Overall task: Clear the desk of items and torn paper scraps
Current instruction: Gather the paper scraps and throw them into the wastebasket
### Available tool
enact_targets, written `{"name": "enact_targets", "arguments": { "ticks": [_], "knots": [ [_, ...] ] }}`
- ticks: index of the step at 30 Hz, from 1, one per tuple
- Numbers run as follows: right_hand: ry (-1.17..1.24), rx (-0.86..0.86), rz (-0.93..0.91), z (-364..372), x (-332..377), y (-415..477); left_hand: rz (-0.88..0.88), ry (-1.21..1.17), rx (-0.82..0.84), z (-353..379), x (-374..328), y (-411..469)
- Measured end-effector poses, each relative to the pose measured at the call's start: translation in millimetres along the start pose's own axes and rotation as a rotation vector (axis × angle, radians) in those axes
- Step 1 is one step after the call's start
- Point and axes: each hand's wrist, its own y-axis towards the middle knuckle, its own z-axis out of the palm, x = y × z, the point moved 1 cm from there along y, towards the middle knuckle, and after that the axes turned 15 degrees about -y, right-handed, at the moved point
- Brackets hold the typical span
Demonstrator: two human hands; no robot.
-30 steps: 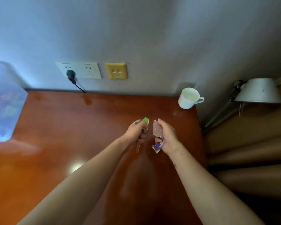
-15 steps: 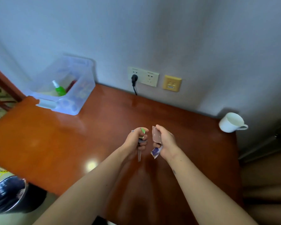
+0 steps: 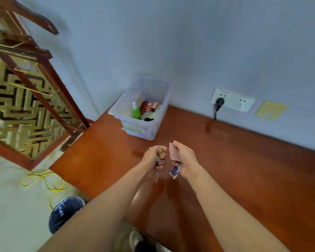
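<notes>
gripping torn scraps [image 3: 174,151]: left hand [image 3: 154,160], right hand [image 3: 186,159], over desk [image 3: 244,160]

The counter [image 3: 244,170] is reddish-brown wood under a smooth, glossy varnish that shows reflections; the wall [image 3: 207,42] behind it is matt paint. At the counter's far left corner stands a tub [image 3: 144,131] of translucent, frosted plastic holding a shiny green plastic bottle [image 3: 136,112]. The scraps [image 3: 156,176] in the left grip [image 3: 155,159] and the pink scrap [image 3: 173,151] in the right grip [image 3: 185,160] are thin matt paper with torn edges. The socket plate [image 3: 233,102] is smooth white plastic. Off the counter's left edge, the pail [image 3: 65,211] seems lined with glossy dark plastic film, though blur hides detail.
</notes>
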Motion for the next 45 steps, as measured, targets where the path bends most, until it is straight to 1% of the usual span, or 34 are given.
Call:
{"name": "enact_targets", "arguments": {
  "ticks": [4,8,13,16,19,22,27,33,37,40,45],
  "knots": [
    [-0.076,0.084,0.01,67.9,0.3,-4.6,0.039,-0.027,-0.031,-52.9,-38.9,-11.3],
    [-0.152,0.196,-0.004,118.5,-3.2,-7.8,0.105,-0.126,-0.083,-94.5,-61.6,-25.8],
    [-0.288,0.343,0.006,161.5,-15.1,-17.8,0.21,-0.288,-0.194,-140.4,-63.5,-55.4],
    [-0.391,0.403,0.024,189.0,-32.0,-23.7,0.274,-0.329,-0.257,-172.9,-57.5,-73.4],
    [-0.494,0.446,0.093,220.4,-52.9,-34.9,0.288,-0.434,-0.33,-208.4,-51.9,-88.9],
    [-0.538,0.511,0.133,262.6,-65.0,-41.9,0.289,-0.549,-0.395,-249.9,-53.0,-93.5],
    [-0.642,0.598,0.171,355.1,-103.2,-28.6,0.253,-0.702,-0.523,-334.5,-66.9,-91.1],
    [-0.834,0.655,0.226,471.5,-161.4,-0.2,0.198,-0.867,-0.691,-454.4,-86.2,-74.7],
    [-0.967,0.617,0.288,534.2,-206.3,30.9,0.184,-0.943,-0.753,-527.0,-84.6,-57.4],
    [-1.014,0.584,0.324,567.7,-250.7,64.6,0.158,-0.963,-0.786,-573.1,-69.1,-33.1],
    [-1.017,0.514,0.375,599.8,-328.4,127.7,0.091,-1.078,-0.874,-646.7,-15.6,30.7]
  ]
}}
